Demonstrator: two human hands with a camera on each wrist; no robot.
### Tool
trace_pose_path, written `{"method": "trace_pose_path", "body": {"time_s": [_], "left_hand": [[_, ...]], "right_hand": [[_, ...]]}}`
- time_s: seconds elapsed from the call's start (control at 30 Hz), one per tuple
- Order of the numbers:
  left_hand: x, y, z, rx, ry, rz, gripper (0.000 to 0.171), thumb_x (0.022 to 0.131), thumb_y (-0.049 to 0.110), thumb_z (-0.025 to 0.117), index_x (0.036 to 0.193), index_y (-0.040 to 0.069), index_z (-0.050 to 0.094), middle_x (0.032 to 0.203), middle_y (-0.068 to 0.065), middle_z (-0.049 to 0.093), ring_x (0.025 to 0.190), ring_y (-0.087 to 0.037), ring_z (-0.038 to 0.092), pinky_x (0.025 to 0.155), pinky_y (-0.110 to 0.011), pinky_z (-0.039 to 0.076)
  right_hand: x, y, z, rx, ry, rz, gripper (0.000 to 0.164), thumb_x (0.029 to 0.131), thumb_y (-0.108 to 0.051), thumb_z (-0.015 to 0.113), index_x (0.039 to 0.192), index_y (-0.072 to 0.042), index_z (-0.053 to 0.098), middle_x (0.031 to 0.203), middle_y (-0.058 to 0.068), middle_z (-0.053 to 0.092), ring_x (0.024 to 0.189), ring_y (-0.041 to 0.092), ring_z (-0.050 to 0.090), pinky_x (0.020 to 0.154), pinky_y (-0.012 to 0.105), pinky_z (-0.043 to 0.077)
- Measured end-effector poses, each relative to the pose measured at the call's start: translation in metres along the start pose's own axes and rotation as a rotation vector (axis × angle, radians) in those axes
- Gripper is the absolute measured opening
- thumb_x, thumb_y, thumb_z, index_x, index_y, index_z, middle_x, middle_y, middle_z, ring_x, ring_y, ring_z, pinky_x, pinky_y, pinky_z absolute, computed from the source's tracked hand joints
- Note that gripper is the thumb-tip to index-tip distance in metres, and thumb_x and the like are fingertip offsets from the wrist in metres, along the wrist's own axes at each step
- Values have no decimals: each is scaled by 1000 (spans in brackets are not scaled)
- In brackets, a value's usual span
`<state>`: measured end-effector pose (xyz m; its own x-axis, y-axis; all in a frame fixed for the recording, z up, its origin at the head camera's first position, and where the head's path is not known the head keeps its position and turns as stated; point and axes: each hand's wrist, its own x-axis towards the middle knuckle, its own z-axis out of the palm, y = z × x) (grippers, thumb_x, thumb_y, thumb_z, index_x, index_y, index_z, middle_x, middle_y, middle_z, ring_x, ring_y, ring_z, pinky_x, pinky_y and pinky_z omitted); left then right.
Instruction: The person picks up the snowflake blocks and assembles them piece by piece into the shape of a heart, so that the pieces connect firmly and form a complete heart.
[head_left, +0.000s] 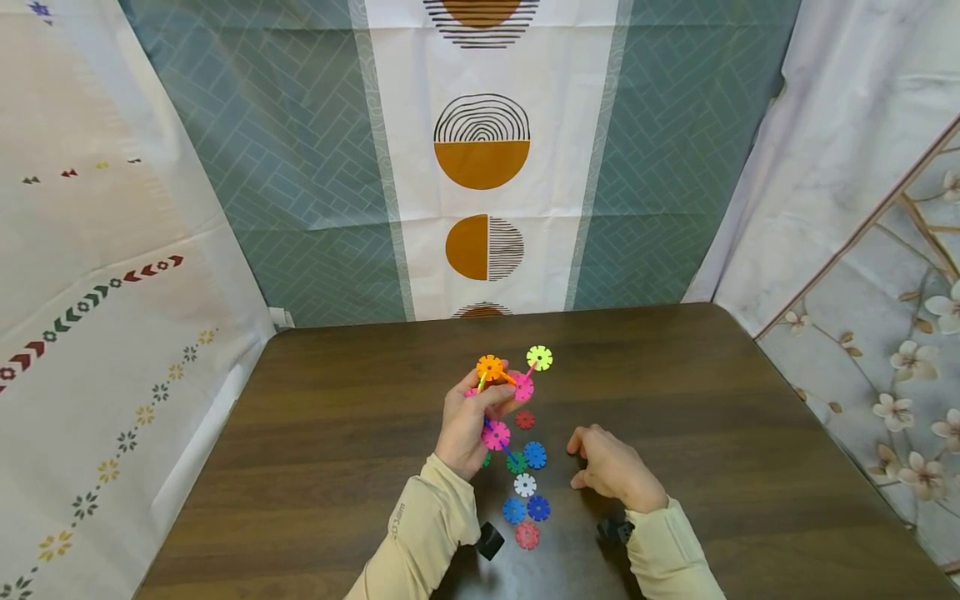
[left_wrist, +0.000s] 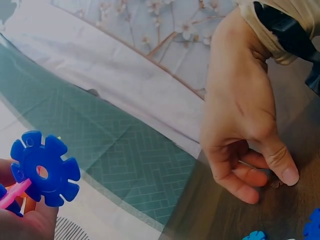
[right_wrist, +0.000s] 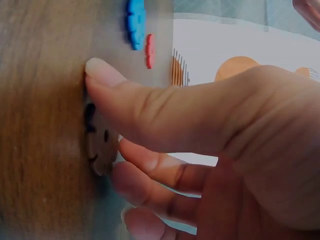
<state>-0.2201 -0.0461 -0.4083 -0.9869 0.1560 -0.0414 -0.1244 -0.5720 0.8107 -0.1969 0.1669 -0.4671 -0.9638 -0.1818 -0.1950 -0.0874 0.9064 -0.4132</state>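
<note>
A pale cloth point(head_left: 90, 275) hangs at the far left, with bands of arrow shapes and small flowers in red, green and yellow. The left sleeve point(head_left: 420, 525), cream coloured, carries a short line of dark print point(head_left: 396, 518) running lengthwise; it looks like capitals, but is too small to read for sure. A plain black device point(head_left: 490, 540) sits at that wrist, with no lettering that can be made out.

The left hand point(head_left: 468, 417) grips a structure of joined notched discs point(head_left: 490, 367), raised over the brown table point(head_left: 337, 442). Orange and pink discs show at its top, with a yellow-green disc point(head_left: 539, 358) reaching out to the right; the left wrist view shows a blue disc point(left_wrist: 55, 172) in it too. Behind the table hangs a green and white cloth point(head_left: 480, 250) printed with orange and black circles.

Below and right of the left hand, loose discs lie between the two hands: red point(head_left: 525, 420), blue, white point(head_left: 525, 485) and coral point(head_left: 527, 535).

The right hand point(head_left: 613, 468) is down at the table, fingers bent, thumb and fingertips about a brownish disc point(right_wrist: 104, 142); whether it pinches the disc cannot be told. At the far right hangs a white cloth with blossoms point(head_left: 900, 400).
</note>
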Motion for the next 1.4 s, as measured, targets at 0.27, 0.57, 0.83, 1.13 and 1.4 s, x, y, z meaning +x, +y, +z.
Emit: {"method": "trace_pose_path", "body": {"time_s": [0.27, 0.57, 0.83, 1.13, 1.4], "left_hand": [[1, 0, 0, -28, 30, 30, 41, 86, -5, 64, 126, -2, 57, 116, -18, 60, 100, -26, 66, 85, -34, 55], [1, 0, 0, -61, 56, 47, 44, 85, -5, 66, 127, -3, 55, 121, -16, 53, 104, -26, 64, 84, -34, 55], [1, 0, 0, -76, 65, 57, 41, 84, -5, 67, 124, -3, 57, 113, -16, 60, 97, -25, 66, 84, -33, 55], [1, 1, -3, -57, 115, 80, 37, 86, -2, 66, 122, -1, 59, 111, -16, 66, 94, -24, 67, 85, -34, 55], [2, 4, -4, -49, 135, 97, 37, 86, 0, 68, 122, 0, 60, 109, -14, 65, 86, -20, 66, 82, -31, 56]], "right_hand": [[-1, 4, 3, 64, 4, -17, 35, 74, -8, 84, 100, -7, 60, 81, 3, 49, 71, 17, 47, 67, 34, 46], [-1, 7, 3, 151, 16, 1, 29, 75, -7, 82, 95, -4, 61, 77, 4, 49, 66, 17, 47, 64, 33, 44], [-3, 4, 5, 211, 46, -44, 17, 84, -17, 76, 82, -10, 61, 72, -2, 56, 60, 13, 48, 56, 29, 44], [-8, -19, 4, 656, 39, -319, 24, 92, -28, 67, 107, -9, 64, 81, 6, 62, 71, 32, 59, 63, 28, 51], [-18, -33, -5, 792, 83, -370, 22, 96, -24, 62, 113, -11, 66, 88, 7, 65, 76, 32, 63, 69, 34, 56]]}}
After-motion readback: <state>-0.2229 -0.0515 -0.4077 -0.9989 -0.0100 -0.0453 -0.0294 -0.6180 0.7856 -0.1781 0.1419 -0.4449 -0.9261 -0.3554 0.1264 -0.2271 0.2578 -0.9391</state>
